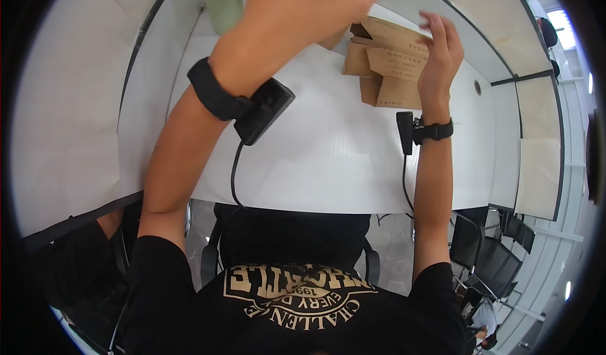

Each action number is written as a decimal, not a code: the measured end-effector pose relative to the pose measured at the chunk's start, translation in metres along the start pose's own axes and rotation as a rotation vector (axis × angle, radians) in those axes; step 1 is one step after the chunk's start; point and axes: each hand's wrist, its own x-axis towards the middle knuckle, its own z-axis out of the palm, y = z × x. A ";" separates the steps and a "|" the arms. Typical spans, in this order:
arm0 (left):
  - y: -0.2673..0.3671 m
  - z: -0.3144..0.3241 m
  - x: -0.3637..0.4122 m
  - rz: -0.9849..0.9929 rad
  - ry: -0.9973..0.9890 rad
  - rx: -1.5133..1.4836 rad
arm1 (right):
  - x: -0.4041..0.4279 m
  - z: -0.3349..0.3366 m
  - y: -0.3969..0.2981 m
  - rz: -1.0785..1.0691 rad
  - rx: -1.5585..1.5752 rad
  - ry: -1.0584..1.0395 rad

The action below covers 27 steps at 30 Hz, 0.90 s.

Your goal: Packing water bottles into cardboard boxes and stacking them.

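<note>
My left hand (307,7) is raised high, large in the view, and the top edge of the picture cuts off part of its fingers. Whether it grips anything is hidden; a dark brown patch shows between thumb and palm. Several brown cardboard boxes (397,66), partly flattened and bearing writing, lie on the white table (307,160). My right hand (442,52) is at their right side, fingers apart and slightly bent, with nothing seen in it. A black strap with a cabled device (266,111) circles my left wrist; a similar strapped device (405,133) is on my right.
A pale green object (221,4) stands at the back left. White partition panels (137,70) border the table on the left, back and right. A cable grommet (477,87) sits at right. A black chair (293,234) is at the front edge, and other people are partly visible beyond.
</note>
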 end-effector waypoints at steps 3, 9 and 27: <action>-0.020 -0.010 0.018 -0.105 -0.007 -0.080 | 0.024 0.034 -0.054 -0.182 -0.061 -0.206; -0.017 -0.028 0.032 -0.213 0.047 -0.121 | 0.049 0.059 -0.076 0.051 0.258 -0.232; 0.002 -0.034 0.028 -0.510 -0.283 -0.366 | 0.034 0.063 -0.090 -0.218 -0.531 -0.530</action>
